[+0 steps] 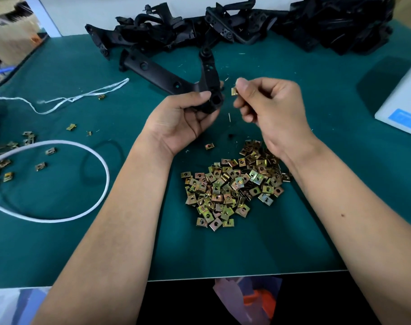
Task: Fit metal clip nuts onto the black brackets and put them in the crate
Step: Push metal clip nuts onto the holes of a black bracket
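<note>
Right now the left hand (188,118) grips the near end of a black bracket (209,73), thumb curled over its top and fingers under it, so the bracket's 2 arms reach away from the palm toward the far side of the table (317,160). Just to the right of that end, apart from it by a small gap, the right hand (267,106) pinches 1 metal clip nut (234,91) between thumb and forefinger, the other fingers curled in loosely. The clip nut sits level with the bracket's held end, not touching it.

Below both wrists, nearer the person, lies a heap of clip nuts (232,188), its far edge partly under the right forearm. 1 stray nut (209,146) lies just beside the left wrist. Beyond the hands, a pile of black brackets (246,24) spreads along the far edge. Left of the left hand lie a white string (66,99), a white cord loop (89,153) and scattered nuts (12,158). Right of the right hand, well apart, sits a white box (403,109) at the table's edge.
</note>
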Tool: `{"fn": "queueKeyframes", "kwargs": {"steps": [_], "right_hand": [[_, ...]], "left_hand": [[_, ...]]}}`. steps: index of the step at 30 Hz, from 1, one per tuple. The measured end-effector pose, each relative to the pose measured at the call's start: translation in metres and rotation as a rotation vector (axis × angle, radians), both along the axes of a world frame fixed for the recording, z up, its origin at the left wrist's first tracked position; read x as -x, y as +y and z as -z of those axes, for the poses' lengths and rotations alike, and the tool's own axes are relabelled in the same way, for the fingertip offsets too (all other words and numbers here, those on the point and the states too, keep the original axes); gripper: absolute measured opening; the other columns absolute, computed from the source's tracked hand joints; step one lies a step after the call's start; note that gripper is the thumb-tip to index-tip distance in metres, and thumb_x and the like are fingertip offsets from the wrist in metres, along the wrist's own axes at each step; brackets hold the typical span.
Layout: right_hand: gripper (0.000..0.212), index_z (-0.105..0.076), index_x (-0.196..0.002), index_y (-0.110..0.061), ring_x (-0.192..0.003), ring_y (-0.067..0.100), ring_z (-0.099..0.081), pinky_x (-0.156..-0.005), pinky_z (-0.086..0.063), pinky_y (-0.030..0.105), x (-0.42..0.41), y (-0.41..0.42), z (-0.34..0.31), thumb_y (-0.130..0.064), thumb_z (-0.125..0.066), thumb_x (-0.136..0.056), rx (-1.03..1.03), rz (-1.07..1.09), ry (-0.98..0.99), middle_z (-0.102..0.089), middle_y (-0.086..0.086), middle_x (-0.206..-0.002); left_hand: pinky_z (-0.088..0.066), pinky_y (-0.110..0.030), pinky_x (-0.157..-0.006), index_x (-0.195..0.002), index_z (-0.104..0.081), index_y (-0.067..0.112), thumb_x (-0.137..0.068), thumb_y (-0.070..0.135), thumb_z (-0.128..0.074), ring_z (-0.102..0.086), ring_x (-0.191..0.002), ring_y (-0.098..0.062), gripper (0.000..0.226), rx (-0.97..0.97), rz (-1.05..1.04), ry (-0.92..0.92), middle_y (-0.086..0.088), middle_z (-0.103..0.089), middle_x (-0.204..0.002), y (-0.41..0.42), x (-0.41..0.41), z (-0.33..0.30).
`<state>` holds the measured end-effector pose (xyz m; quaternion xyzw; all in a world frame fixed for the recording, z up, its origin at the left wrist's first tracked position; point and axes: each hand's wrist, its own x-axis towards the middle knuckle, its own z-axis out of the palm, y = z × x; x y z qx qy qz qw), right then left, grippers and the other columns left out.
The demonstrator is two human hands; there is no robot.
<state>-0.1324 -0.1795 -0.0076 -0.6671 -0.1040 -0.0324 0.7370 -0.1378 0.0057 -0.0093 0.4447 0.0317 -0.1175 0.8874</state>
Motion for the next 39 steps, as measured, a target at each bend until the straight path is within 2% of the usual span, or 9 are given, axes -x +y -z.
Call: {"fn": "queueKeyframes", "kwargs": {"steps": [2,4,7,12,18,22,30,35,39], "right_hand": [[0.018,-0.073,-0.082,-0.008,-0.058,0.011,-0.056,-0.050,-0.043,0.021,0.000,-0.001,-0.001,-0.019,-0.073,-0.096,-0.028,0.015,0.067,-0.069,0.003,-0.066],[0.021,-0.073,-0.078,-0.011,-0.057,0.010,-0.054,-0.049,-0.041,0.019,0.001,0.000,0.000,-0.022,-0.073,-0.096,-0.012,0.009,0.100,-0.066,0.002,-0.065],[0.026,-0.071,-0.072,-0.014,-0.055,0.009,-0.050,-0.048,-0.039,0.018,0.001,0.000,0.000,-0.024,-0.072,-0.096,0.002,-0.003,0.120,-0.062,0.000,-0.062],[0.027,-0.067,-0.072,-0.011,-0.053,0.009,-0.047,-0.045,-0.036,0.018,0.003,0.002,-0.001,-0.022,-0.072,-0.097,-0.054,-0.038,0.183,-0.059,0.000,-0.060],[0.029,-0.063,-0.071,-0.009,-0.052,0.009,-0.044,-0.045,-0.031,0.019,0.002,0.002,-0.002,-0.019,-0.069,-0.098,-0.174,-0.116,0.252,-0.056,0.000,-0.060],[0.032,-0.063,-0.068,-0.011,-0.050,0.010,-0.041,-0.045,-0.030,0.020,0.003,0.004,0.000,-0.019,-0.071,-0.097,-0.136,-0.084,0.208,-0.054,0.001,-0.058],[0.031,-0.062,-0.069,-0.017,-0.048,0.011,-0.022,-0.052,-0.014,0.032,0.007,0.008,0.002,-0.025,-0.071,-0.097,-0.131,-0.053,0.246,-0.037,-0.002,-0.051],[0.029,-0.059,-0.074,-0.014,-0.048,0.013,-0.022,-0.049,-0.018,0.028,0.005,0.009,-0.001,-0.028,-0.072,-0.096,-0.159,-0.085,0.271,-0.033,-0.002,-0.051],[0.032,-0.059,-0.068,-0.017,-0.047,0.012,-0.025,-0.047,-0.022,0.026,0.003,0.008,-0.001,-0.029,-0.073,-0.095,-0.086,-0.101,0.255,-0.036,-0.001,-0.052]], "left_hand": [[-0.061,-0.028,-0.080,-0.084,-0.083,0.008,-0.078,0.004,-0.065,-0.074,-0.088,-0.016,0.019,-0.021,0.046,-0.021,-0.008,-0.078,-0.096,-0.002,0.001,0.000],[-0.061,-0.028,-0.077,-0.080,-0.082,0.009,-0.079,0.003,-0.065,-0.075,-0.086,-0.017,0.018,-0.034,0.064,-0.026,-0.008,-0.078,-0.092,-0.005,0.002,0.001],[-0.061,-0.028,-0.072,-0.088,-0.077,0.009,-0.078,0.002,-0.066,-0.074,-0.086,-0.017,0.017,-0.007,0.063,-0.033,-0.007,-0.076,-0.091,-0.007,0.002,0.001],[-0.060,-0.027,-0.073,-0.105,-0.067,0.008,-0.081,0.003,-0.065,-0.073,-0.085,-0.014,0.025,-0.043,0.088,-0.064,-0.004,-0.076,-0.091,-0.008,0.003,0.000],[-0.060,-0.026,-0.073,-0.106,-0.065,0.008,-0.082,0.003,-0.063,-0.073,-0.082,-0.014,0.024,-0.053,0.115,-0.074,-0.003,-0.076,-0.091,-0.008,0.003,-0.002],[-0.060,-0.026,-0.072,-0.101,-0.065,0.008,-0.080,0.003,-0.065,-0.072,-0.081,-0.014,0.022,-0.076,0.118,-0.053,-0.003,-0.075,-0.090,-0.010,0.003,-0.002],[-0.061,-0.027,-0.073,-0.108,-0.066,0.004,-0.079,0.002,-0.069,-0.072,-0.088,-0.016,0.029,-0.108,0.100,-0.044,-0.007,-0.073,-0.096,-0.016,0.002,-0.002],[-0.061,-0.028,-0.074,-0.111,-0.065,0.005,-0.082,-0.001,-0.067,-0.072,-0.088,-0.016,0.029,-0.121,0.067,-0.081,-0.007,-0.074,-0.097,-0.017,0.003,-0.003],[-0.061,-0.029,-0.074,-0.115,-0.063,0.005,-0.090,-0.010,-0.063,-0.072,-0.091,-0.018,0.029,-0.195,0.022,-0.117,-0.007,-0.072,-0.099,-0.015,0.004,-0.003]]}}
